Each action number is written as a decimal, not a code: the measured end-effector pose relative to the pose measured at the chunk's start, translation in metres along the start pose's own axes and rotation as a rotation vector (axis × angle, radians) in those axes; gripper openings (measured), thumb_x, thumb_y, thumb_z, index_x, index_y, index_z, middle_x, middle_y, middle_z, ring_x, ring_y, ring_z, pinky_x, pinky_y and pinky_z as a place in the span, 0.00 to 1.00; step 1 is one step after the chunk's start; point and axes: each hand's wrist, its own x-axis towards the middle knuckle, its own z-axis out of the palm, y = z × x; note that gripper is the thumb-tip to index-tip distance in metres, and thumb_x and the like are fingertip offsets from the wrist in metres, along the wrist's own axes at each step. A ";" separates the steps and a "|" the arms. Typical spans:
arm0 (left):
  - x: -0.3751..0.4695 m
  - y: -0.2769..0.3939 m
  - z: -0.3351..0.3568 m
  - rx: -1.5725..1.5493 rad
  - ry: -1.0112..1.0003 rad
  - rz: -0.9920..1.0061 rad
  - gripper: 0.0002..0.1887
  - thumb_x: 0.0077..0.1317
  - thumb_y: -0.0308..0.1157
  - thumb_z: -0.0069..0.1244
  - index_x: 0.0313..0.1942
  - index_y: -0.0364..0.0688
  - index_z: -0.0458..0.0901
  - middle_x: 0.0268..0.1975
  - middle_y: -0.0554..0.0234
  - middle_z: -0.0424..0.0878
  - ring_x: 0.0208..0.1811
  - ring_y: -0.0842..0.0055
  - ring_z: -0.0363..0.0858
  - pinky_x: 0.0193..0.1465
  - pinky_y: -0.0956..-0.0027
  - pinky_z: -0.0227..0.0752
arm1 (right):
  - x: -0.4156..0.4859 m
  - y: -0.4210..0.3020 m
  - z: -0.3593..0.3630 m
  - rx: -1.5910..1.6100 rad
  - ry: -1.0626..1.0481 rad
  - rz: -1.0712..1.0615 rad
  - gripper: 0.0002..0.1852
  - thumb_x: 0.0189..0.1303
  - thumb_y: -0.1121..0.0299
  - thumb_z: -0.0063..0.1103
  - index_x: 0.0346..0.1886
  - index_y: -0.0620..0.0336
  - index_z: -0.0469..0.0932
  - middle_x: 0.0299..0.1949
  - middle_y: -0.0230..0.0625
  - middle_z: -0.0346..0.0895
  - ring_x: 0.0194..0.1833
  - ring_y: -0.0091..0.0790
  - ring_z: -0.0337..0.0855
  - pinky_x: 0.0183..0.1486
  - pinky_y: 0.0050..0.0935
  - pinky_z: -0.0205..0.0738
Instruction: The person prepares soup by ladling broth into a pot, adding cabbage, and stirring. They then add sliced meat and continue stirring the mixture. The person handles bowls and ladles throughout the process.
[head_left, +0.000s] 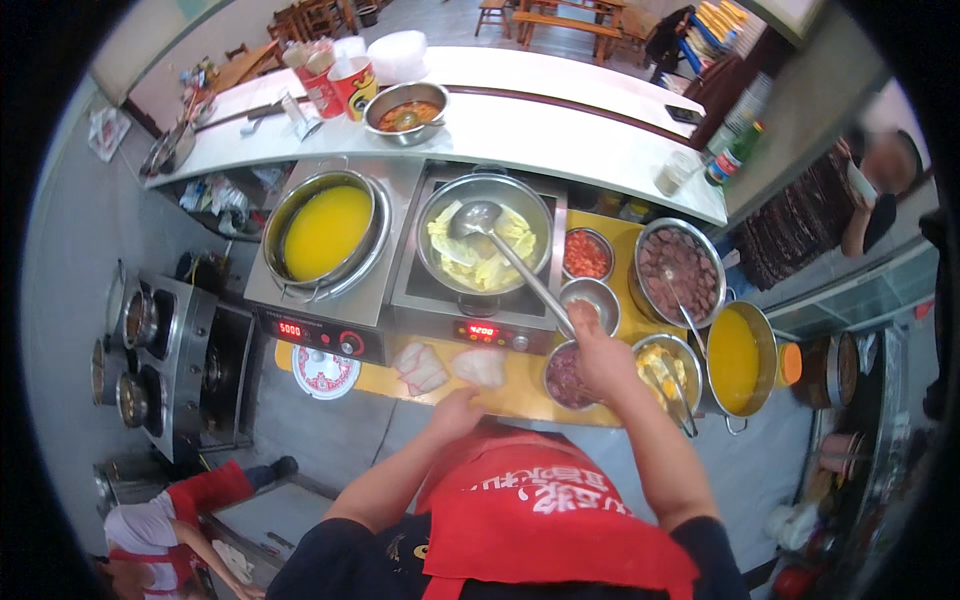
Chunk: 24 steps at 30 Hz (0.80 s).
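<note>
My right hand (604, 356) grips the long handle of a steel ladle (525, 274). Its bowl rests among pale cabbage leaves (459, 259) inside a wide steel pan (546, 217), which sits on an induction cooker (431, 296). Below that hand is a bowl of chopped raw meat (564, 375), partly covered by it. My left hand (459, 411) hangs at the front edge of the yellow board (382, 382), close to two folded cloths, one white (480, 367), the other red-edged (420, 369). Whether its fingers hold anything is unclear.
Left stands a pot of yellow liquid (330, 232). On the right are diced tomato (585, 253), a pot of meat chunks (675, 259), eggs with tongs (664, 367) and another yellow-liquid pot (731, 360). One person (161, 525) bends low left; another (810, 210) stands right.
</note>
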 end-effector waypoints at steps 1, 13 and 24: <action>0.005 -0.004 0.000 0.089 0.028 0.042 0.24 0.64 0.36 0.57 0.59 0.34 0.81 0.57 0.39 0.83 0.58 0.47 0.81 0.63 0.52 0.75 | 0.011 -0.005 0.000 -0.023 -0.079 0.055 0.40 0.63 0.67 0.59 0.79 0.45 0.57 0.56 0.56 0.80 0.46 0.63 0.85 0.48 0.57 0.79; 0.073 -0.017 0.031 0.388 0.191 0.168 0.30 0.57 0.34 0.59 0.62 0.38 0.77 0.68 0.38 0.70 0.64 0.44 0.73 0.61 0.45 0.76 | -0.029 0.009 -0.037 -0.309 -0.059 -0.042 0.32 0.66 0.69 0.57 0.75 0.44 0.67 0.39 0.46 0.81 0.35 0.54 0.86 0.38 0.51 0.81; 0.085 -0.032 0.038 0.182 0.309 0.039 0.19 0.59 0.32 0.56 0.51 0.36 0.80 0.51 0.46 0.83 0.49 0.56 0.84 0.50 0.51 0.79 | -0.061 0.028 -0.061 0.437 -0.200 0.091 0.31 0.67 0.71 0.63 0.74 0.58 0.69 0.46 0.52 0.86 0.47 0.55 0.88 0.50 0.42 0.80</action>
